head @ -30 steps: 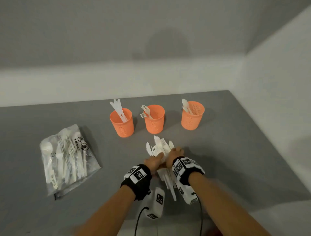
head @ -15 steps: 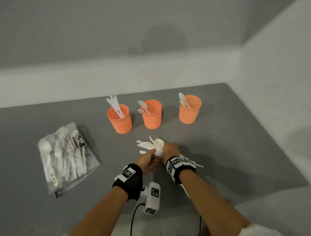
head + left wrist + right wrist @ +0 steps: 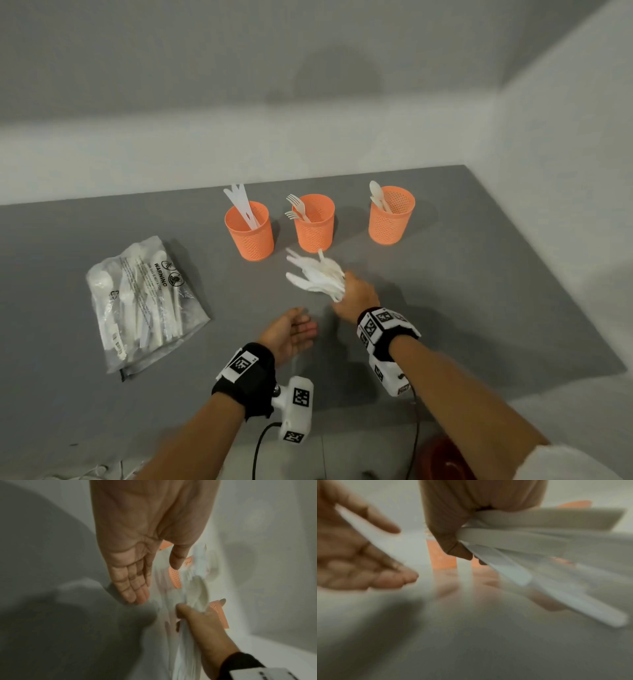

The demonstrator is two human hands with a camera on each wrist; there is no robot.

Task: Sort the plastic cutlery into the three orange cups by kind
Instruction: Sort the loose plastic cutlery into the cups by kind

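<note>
From the head camera, the right hand (image 3: 358, 294) grips a fanned bundle of white plastic cutlery (image 3: 317, 279), fingers curled round the handles, the heads pointing left toward the cups, just above the grey tabletop (image 3: 479, 291). The left hand (image 3: 291, 334) lies apart from the bundle, palm up, fingers loosely straight, holding nothing. Behind stand three orange perforated cups in a row: the left orange cup (image 3: 250, 231) holds white knives, the middle orange cup (image 3: 314, 222) holds white forks, and the right orange cup (image 3: 391, 215) holds white spoons. A clear plastic bag of white cutlery (image 3: 144, 301) lies flat at the left of the table, well apart from the cups.

From the left wrist camera, the left hand (image 3: 137, 555) shows an open palm with straight fingers close together and the thumb apart. Beside it the right hand (image 3: 202, 627) clutches the white bundle (image 3: 195, 588), blurred, with slivers of orange cup behind.

From the right wrist camera, the right hand (image 3: 453, 524) pinches the handles of the bundle (image 3: 530, 542) between thumb and curled fingers; the handles fan out to the right. The left hand (image 3: 356, 563) is spread and bare at the left. The picture is blurred; orange cup walls show behind.
</note>
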